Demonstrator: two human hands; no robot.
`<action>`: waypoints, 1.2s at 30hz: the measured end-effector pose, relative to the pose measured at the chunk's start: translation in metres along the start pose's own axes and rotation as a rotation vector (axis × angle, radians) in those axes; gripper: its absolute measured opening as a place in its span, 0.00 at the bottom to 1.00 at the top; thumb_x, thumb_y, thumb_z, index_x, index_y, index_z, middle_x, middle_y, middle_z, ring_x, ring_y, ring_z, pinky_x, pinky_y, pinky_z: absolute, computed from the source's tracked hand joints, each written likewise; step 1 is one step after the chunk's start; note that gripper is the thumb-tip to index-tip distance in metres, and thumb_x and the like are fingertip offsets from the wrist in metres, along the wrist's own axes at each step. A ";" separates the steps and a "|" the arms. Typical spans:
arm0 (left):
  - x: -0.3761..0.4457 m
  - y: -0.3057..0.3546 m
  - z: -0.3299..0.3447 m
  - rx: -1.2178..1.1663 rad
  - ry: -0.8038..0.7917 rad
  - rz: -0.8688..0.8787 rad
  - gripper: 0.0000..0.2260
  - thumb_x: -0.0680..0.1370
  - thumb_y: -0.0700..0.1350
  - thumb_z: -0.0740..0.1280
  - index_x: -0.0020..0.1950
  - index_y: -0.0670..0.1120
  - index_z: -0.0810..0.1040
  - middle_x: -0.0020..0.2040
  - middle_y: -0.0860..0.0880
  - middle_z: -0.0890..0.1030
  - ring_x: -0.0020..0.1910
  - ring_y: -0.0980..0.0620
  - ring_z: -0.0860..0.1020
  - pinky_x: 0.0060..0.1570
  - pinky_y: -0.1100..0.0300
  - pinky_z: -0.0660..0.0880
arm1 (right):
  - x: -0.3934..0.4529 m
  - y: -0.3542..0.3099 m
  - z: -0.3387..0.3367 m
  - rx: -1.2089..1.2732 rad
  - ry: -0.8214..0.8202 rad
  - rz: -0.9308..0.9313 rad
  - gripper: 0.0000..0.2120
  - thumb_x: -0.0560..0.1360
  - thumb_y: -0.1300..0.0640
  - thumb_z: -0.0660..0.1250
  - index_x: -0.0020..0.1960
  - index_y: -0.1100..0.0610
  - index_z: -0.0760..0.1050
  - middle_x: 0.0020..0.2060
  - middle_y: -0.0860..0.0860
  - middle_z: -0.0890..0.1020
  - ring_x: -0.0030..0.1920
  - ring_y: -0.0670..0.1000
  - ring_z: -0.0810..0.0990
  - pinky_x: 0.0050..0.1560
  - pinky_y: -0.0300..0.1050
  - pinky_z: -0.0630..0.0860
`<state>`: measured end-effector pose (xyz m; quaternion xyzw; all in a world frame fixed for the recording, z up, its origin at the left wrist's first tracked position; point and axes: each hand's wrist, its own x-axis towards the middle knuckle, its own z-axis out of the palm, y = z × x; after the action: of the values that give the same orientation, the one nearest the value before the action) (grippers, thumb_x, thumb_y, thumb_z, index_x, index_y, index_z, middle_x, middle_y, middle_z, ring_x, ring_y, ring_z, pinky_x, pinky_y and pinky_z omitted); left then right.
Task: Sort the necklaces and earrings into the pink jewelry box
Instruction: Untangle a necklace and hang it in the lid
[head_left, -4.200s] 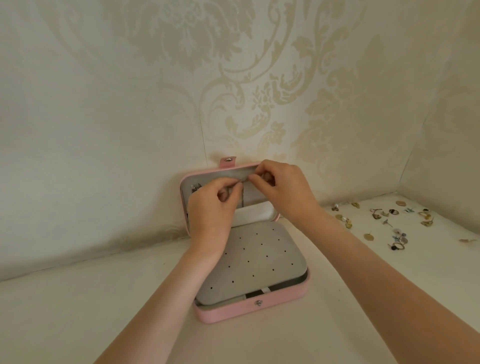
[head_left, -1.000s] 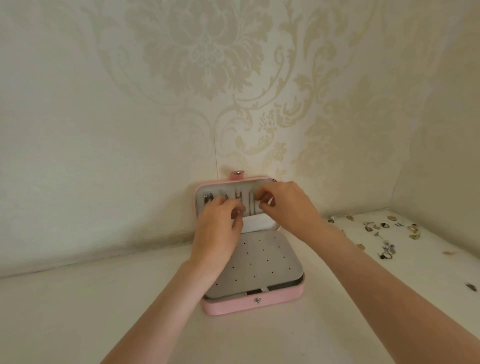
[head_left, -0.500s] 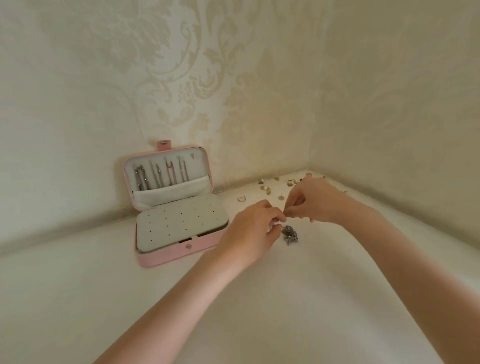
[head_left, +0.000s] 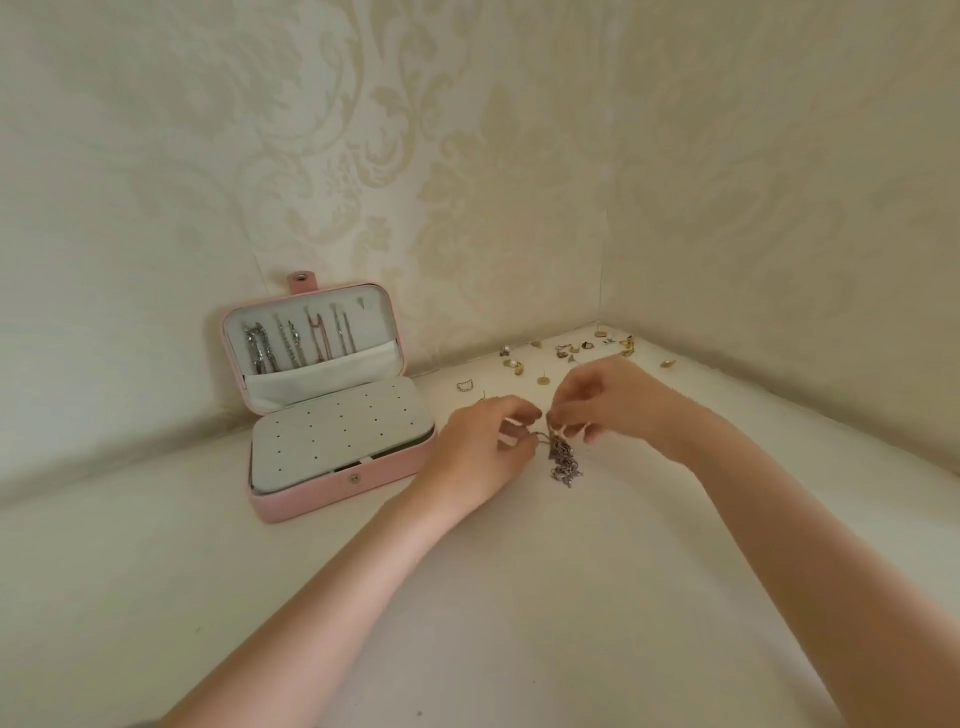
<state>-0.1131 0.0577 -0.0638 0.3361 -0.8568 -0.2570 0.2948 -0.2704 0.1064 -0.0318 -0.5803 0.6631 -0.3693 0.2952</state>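
My hands, left and right, both pinch a tangled necklace on the bench, right of the box. I should tease it loose gently before hanging it.

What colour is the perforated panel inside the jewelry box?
Light grey with small dark holes; perforated panel, head view.

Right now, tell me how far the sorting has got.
Done: several necklaces hang in the lid of the box. In hand: left hand and right hand pinch a bunched chain above the table. Left: the earrings lie loose by the corner; the peg board holds none.
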 end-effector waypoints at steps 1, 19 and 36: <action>0.005 0.001 -0.001 -0.086 -0.021 -0.009 0.08 0.75 0.40 0.67 0.52 0.50 0.78 0.49 0.55 0.80 0.47 0.57 0.79 0.49 0.64 0.75 | 0.000 -0.003 -0.003 0.156 0.002 -0.005 0.04 0.72 0.65 0.69 0.39 0.60 0.76 0.34 0.55 0.81 0.32 0.48 0.78 0.31 0.33 0.74; 0.023 0.010 -0.022 -1.338 -0.246 -0.384 0.10 0.77 0.41 0.61 0.53 0.40 0.79 0.47 0.46 0.83 0.42 0.53 0.82 0.44 0.62 0.80 | 0.008 0.010 -0.007 0.692 0.352 0.092 0.08 0.73 0.62 0.67 0.36 0.57 0.72 0.24 0.49 0.72 0.25 0.47 0.67 0.27 0.36 0.65; 0.018 0.007 -0.010 -1.061 -0.064 -0.466 0.07 0.75 0.30 0.63 0.51 0.38 0.77 0.41 0.42 0.84 0.37 0.53 0.83 0.42 0.64 0.80 | 0.004 0.014 0.007 -0.191 0.385 -0.172 0.04 0.71 0.60 0.70 0.39 0.53 0.78 0.36 0.46 0.80 0.31 0.38 0.72 0.34 0.23 0.66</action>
<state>-0.1198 0.0469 -0.0465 0.3139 -0.5226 -0.7196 0.3325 -0.2734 0.1020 -0.0469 -0.5789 0.6872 -0.4325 0.0744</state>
